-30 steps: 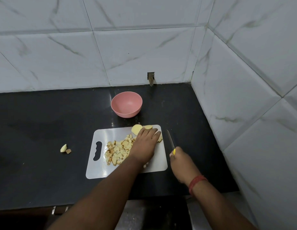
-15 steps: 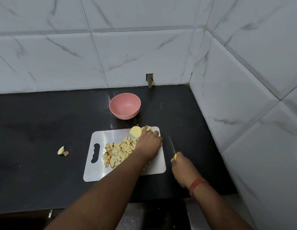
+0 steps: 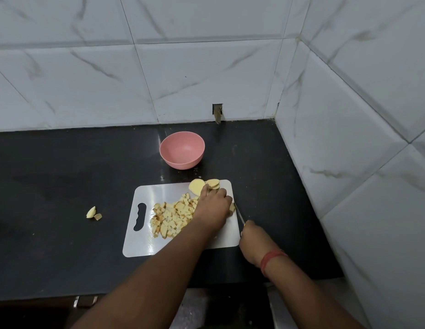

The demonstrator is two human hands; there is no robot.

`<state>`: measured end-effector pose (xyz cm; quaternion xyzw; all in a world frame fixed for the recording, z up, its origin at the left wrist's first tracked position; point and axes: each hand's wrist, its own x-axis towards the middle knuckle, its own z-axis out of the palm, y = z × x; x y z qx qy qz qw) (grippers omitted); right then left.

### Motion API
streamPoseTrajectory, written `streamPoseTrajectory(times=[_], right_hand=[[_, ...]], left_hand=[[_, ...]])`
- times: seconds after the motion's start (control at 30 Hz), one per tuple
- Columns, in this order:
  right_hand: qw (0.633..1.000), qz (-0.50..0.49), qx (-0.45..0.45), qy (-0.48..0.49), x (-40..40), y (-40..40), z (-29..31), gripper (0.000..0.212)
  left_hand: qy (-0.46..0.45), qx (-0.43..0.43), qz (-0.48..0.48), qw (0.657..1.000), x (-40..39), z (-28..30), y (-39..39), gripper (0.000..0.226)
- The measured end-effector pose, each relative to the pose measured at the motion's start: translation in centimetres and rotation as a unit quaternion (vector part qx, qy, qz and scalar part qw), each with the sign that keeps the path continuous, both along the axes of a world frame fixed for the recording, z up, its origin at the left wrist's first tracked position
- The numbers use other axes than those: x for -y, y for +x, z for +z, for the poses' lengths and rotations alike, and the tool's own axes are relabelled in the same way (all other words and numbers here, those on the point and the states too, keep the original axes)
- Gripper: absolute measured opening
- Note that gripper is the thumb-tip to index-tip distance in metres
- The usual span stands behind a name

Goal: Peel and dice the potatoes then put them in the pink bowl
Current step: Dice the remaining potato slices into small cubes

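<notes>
Black glossy desk [image 3: 52,186] in white marble-tile corner [image 3: 290,79]. 1 white plastic cutting board [image 3: 145,243], 1 empty pink bowl [image 3: 182,149], 1 diced potato pile [image 3: 171,217], 2 scraps [image 3: 94,213] on desk. Left hand [image 3: 212,207] fingers curled on potato slices [image 3: 212,184]; right hand [image 3: 253,241] fingers gripping yellow-handled knife [image 3: 238,213].

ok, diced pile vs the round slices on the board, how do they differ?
Cut: the diced pile is small cubes; the round slices are flat whole discs, not yet diced.
Place: the diced pile lies mid-board; the round slices lie at the far edge of the cutting board.
Contact: the left hand reaches up to the round slices, while the diced pile lies beside it.
Shared: pale yellow potato, none in the pink bowl.
</notes>
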<state>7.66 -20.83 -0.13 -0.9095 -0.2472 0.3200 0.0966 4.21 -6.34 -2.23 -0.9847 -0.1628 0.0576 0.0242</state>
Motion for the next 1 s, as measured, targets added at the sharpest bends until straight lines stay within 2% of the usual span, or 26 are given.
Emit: streamPoseTrajectory(times=[0.27, 0.4, 0.67, 0.83, 1.0], right_hand=[[1.000, 0.021, 0.007, -0.004, -0.2, -0.1, 0.1, 0.032], [1.000, 0.005, 0.017, 0.002, -0.3, 0.0, -0.2, 0.042], [0.999, 0.036, 0.005, 0.011, -0.5, 0.7, -0.3, 0.025], [0.999, 0.017, 0.017, 0.029, -0.5, 0.8, -0.1, 0.018], [0.999, 0.015, 0.025, 0.044, -0.7, 0.5, 0.3, 0.021]], left_hand=[[-0.005, 0.012, -0.008, 1.000, -0.3, -0.1, -0.1, 0.037], [0.000, 0.018, -0.010, 1.000, -0.2, -0.2, -0.2, 0.037], [-0.005, 0.027, -0.009, 1.000, -0.2, -0.4, -0.3, 0.036], [-0.030, 0.048, 0.001, 0.998, -0.1, -0.5, -0.7, 0.039], [-0.046, 0.066, -0.003, 0.997, -0.1, -0.7, -1.6, 0.042]])
